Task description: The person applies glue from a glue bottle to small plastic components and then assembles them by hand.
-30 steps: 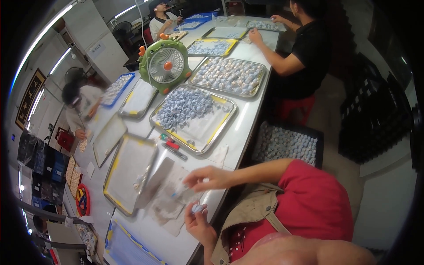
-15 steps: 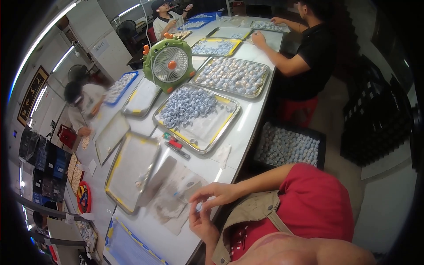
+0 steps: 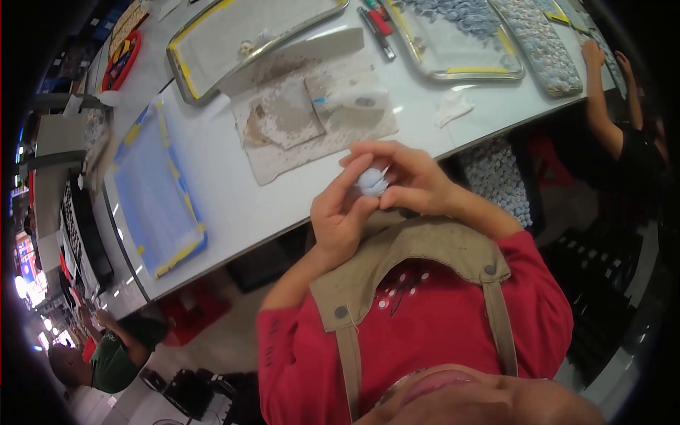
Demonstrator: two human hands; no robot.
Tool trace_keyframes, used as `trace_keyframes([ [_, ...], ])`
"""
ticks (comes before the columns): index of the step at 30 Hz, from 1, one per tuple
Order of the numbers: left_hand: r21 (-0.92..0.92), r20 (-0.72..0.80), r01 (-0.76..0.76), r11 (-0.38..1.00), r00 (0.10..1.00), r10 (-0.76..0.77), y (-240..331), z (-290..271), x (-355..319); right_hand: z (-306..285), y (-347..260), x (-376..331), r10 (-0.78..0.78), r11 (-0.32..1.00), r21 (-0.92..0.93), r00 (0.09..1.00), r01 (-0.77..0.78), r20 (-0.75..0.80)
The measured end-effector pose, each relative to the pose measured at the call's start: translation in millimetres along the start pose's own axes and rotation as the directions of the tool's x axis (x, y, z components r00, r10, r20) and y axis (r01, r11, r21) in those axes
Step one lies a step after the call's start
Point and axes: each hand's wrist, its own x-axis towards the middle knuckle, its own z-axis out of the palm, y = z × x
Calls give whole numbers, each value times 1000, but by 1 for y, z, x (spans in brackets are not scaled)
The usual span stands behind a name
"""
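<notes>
Close in front of my chest, both hands come together around a small pale blue rounded piece [image 3: 371,182] with overlapping, petal-like folds. My left hand [image 3: 338,216] pinches it from the left, thumb against its lower side. Curled over it from the right is my right hand [image 3: 418,183], with its fingertips on the top and far side, so part of the piece is hidden. Just beyond my hands, stained grey-brown cardboard [image 3: 283,131] lies on the white table [image 3: 205,134].
A metal-rimmed tray [image 3: 185,78] holds a couple of small pieces. Another tray [image 3: 467,73] carries loose blue cup shapes. A blue tray [image 3: 159,191] edged with yellow tape lies left. Pens [image 3: 379,32] lie between trays. Below right, a crate [image 3: 533,152] contains many pieces. Co-workers sit nearby.
My view has swung down and right, toward my own body. My hands now show closer together around the blue piece, which is more exposed. The green fan has left the picture.
</notes>
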Motion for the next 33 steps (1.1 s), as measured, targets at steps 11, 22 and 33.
trace_keyframes([
  [11,110,60,-98,989,994,91,7,-3,6,9,-2,-1,46,997,64,999,-47,14],
  [22,-3,53,-101,995,993,101,3,5,9,4,11,-1,-92,990,104,996,93,-12],
  [33,-181,31,-52,982,998,58,-1,1,2,0,22,-2,-131,947,300,991,119,21],
])
